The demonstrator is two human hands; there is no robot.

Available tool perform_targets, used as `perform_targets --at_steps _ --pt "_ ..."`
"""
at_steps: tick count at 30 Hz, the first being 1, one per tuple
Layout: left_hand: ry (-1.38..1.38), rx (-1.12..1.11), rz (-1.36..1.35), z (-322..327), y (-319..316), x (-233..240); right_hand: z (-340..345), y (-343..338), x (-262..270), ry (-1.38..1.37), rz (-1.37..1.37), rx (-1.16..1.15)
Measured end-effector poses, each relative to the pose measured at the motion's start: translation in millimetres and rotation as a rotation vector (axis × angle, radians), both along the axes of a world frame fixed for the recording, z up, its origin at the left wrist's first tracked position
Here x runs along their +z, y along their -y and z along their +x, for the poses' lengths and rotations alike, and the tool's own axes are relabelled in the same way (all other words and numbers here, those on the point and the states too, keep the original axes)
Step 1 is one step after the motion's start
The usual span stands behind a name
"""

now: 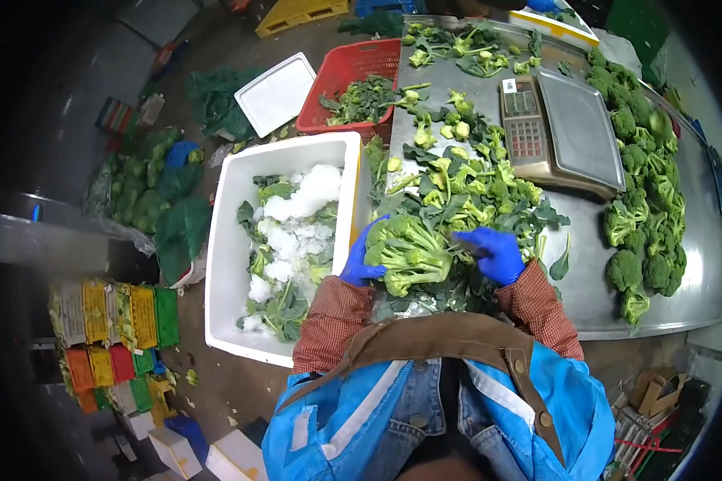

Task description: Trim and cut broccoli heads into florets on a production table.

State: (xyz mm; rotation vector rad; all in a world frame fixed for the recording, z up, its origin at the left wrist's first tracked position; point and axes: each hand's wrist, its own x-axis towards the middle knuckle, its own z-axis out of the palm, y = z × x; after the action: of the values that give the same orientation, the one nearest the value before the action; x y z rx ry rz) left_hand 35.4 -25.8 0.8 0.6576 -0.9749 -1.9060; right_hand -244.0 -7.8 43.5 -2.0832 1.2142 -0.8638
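My left hand (361,258), in a blue glove, grips a head of broccoli (406,252) by its crown. The cut stem side is turned to the right. My right hand (498,255), also blue-gloved, is at the stem end with its fingers bent. A dark, blurred shape shows at its fingertips; I cannot tell what it is. Beneath and beyond both hands lies a heap of broccoli leaves and stem trimmings (469,186) on the metal table (583,258). To the left stands a white foam box (228,240) with crushed ice (295,234) over broccoli and leaves.
A digital scale (586,126) stands on the table, with stacked broccoli heads (644,198) along its right. A red plastic crate (343,66) of leaves and a foam lid (275,94) lie beyond the box. Coloured crates (117,318) stand at left. Another person's blue-gloved hand (541,5) shows at the top.
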Motion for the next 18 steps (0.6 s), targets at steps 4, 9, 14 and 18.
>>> perform_targets --at_steps 4,9,14,18 --pt "0.331 0.135 -0.377 -5 0 9 12 1 -4 0.382 0.376 -0.137" --pt "0.713 0.288 -0.834 -26 -6 31 27 -2 -12 0.047 0.511 -0.245" --pt "0.643 0.307 -0.713 -31 -6 24 14 3 -47 0.471 0.513 -0.408" --pt "0.650 0.310 -0.782 -27 -5 25 8 11 -26 0.687 0.885 -0.418"
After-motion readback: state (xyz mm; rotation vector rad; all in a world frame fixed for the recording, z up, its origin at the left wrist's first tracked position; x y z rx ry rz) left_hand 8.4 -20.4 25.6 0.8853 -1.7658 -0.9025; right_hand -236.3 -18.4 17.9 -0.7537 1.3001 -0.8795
